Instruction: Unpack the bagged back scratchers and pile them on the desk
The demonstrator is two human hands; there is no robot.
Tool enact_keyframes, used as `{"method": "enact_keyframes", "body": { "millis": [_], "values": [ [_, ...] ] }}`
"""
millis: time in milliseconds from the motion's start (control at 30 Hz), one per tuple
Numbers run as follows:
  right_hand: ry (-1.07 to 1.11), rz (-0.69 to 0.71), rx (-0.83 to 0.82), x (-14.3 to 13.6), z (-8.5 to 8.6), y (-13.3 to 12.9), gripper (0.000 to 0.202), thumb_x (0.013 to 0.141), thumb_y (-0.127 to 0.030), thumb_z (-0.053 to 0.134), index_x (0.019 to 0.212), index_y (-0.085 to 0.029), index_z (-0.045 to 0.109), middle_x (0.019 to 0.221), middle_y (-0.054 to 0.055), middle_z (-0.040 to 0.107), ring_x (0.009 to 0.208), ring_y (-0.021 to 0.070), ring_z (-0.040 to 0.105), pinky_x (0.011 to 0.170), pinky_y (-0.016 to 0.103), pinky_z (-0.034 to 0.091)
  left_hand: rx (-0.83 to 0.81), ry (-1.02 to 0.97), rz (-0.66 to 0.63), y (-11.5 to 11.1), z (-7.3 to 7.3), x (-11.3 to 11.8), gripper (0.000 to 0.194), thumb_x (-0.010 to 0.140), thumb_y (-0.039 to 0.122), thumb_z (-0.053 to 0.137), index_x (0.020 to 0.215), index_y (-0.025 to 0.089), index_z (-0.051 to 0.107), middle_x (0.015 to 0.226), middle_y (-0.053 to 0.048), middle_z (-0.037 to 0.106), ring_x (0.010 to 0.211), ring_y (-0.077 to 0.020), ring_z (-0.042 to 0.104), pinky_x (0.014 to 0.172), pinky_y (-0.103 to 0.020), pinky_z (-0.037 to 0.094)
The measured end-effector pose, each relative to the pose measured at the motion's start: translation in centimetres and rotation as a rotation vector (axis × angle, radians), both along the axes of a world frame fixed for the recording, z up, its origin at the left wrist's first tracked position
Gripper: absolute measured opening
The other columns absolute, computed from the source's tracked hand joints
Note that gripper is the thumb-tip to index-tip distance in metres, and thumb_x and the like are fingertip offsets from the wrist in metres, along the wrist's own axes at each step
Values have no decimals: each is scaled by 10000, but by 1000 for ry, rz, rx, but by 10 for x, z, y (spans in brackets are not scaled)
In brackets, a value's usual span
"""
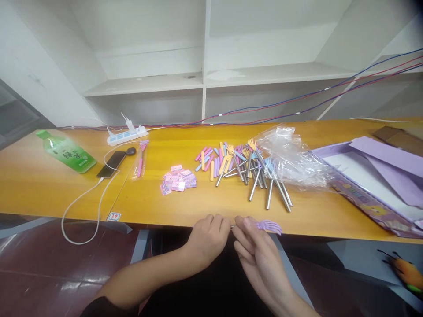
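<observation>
At the table's front edge, both my hands are closed on a purple back scratcher [270,226] held crosswise. My left hand [209,240] wraps round its handle end, which is mostly hidden. My right hand [254,242] pinches it just behind the claw head, which sticks out to the right. A short bit of metal rod shows between the hands. Beyond them lies a pile of metal rods with coloured claw heads [269,165]. Left of that pile are several loose pastel handle sleeves [212,174], and nearer still a heap of small pink printed cards [178,179].
Clear plastic bags [291,158] lie beside the pile, and a purple box [366,198] stands at the right. A bagged scratcher [140,160], phone [111,164], power strip [127,135] and green bottle [68,152] are at left. A white cable [99,207] hangs over the edge.
</observation>
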State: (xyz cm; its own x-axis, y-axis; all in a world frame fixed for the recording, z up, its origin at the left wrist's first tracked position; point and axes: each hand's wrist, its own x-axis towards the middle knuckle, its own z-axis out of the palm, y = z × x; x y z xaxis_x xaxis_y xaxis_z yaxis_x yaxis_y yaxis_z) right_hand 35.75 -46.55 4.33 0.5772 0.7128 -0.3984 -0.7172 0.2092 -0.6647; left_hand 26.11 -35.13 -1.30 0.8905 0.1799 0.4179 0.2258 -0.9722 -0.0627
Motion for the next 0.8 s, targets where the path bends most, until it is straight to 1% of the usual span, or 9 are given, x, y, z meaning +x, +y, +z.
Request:
{"method": "enact_keyframes", "body": {
  "millis": [67,200,300,367,433,533,600,700,800],
  "values": [
    [27,-4,-34,0,-2,0,667,763,-396,973,740,-227,328,693,-101,195,569,58,83,408,170,173,-21,8,-10,-1,-2,0,170,965,74,556,862,210,549,736,-6,603,606,-198,622,499,-292,476],
    [63,75,-81,-1,-6,-4,817,677,-430,1019,709,-242,225,640,-129,126,529,32,39,406,190,107,-217,125,-66,0,-5,-4,144,1020,244,583,883,199,583,688,-19,645,545,-211,638,483,-300,488],
    [36,166,-90,-1,-6,-12,840,688,-492,1007,698,-239,206,614,-135,118,498,18,63,415,187,101,-438,224,-177,4,4,-10,137,1018,305,621,964,180,636,772,-47,723,665,-210,717,616,-286,567],
    [2,249,-69,1,-2,-18,819,740,-506,976,693,-235,204,599,-137,106,480,13,67,418,184,92,-563,254,-260,8,15,-15,98,1013,280,629,1019,185,655,882,-61,761,801,-203,755,739,-275,595],
    [-32,330,-1,5,4,-20,767,804,-479,939,689,-223,225,599,-126,151,473,13,86,418,181,94,-628,277,-281,12,25,-18,81,1022,248,613,1059,191,657,936,-61,768,858,-193,761,797,-267,597],
    [-54,372,110,6,13,-15,587,850,-419,912,753,-210,372,686,-98,332,495,19,126,414,171,112,-573,315,-171,15,34,-16,67,1038,195,571,1063,183,632,893,-49,748,772,-192,745,742,-279,599],
    [-44,322,128,2,16,-8,525,849,-421,911,813,-219,427,736,-90,378,515,28,126,412,166,126,-474,301,-65,14,37,-11,57,1048,186,559,1035,181,614,871,-47,729,741,-210,736,708,-307,603],
    [-53,179,78,-7,16,3,708,793,-483,939,708,-222,287,639,-111,232,521,33,86,415,171,138,-388,239,-12,11,37,-1,102,1052,168,542,985,184,618,855,-57,720,769,-223,739,730,-322,611],
    [-109,170,-6,-13,15,5,881,713,-577,961,662,-233,151,583,-131,94,494,18,59,412,186,105,-489,239,-157,8,40,1,137,1007,113,551,1001,187,666,866,-57,750,811,-204,743,759,-282,603]
  ]
}}
